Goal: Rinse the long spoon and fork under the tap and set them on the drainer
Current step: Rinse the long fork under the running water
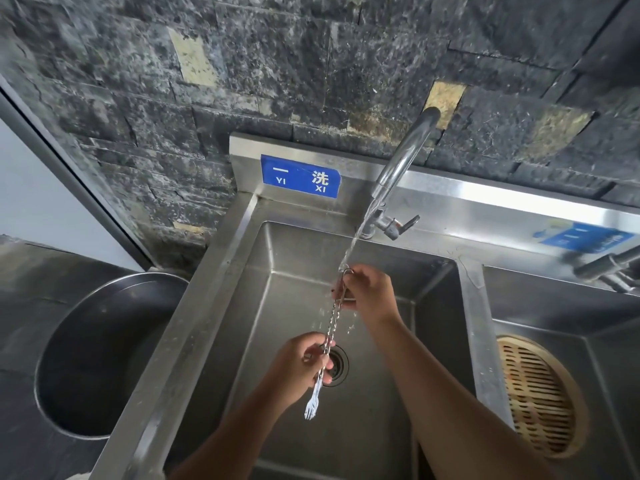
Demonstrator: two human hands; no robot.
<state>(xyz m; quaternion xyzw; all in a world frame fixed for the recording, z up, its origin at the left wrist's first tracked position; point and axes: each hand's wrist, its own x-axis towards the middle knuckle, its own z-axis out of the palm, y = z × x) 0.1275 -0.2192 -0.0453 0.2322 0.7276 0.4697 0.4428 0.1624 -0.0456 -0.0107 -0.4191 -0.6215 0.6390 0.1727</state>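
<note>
A long metal fork (313, 405) with a twisted handle hangs over the left sink basin (291, 258), tines pointing toward me. My left hand (304, 367) grips the handle near the tines. My right hand (369, 294) holds the far, looped end under the water stream. Two thin handles seem to run side by side between my hands; I cannot tell whether the second is the long spoon. The tap (401, 168) arches over the basin and water runs from it onto the handle tops. A round slatted bamboo drainer (540, 400) lies in the right basin.
The drain (337, 367) sits in the basin floor beneath the fork. A large dark metal pot (104, 355) stands left of the sink. A blue label (299, 176) is on the steel backsplash. A second tap handle (609, 268) juts in at the right.
</note>
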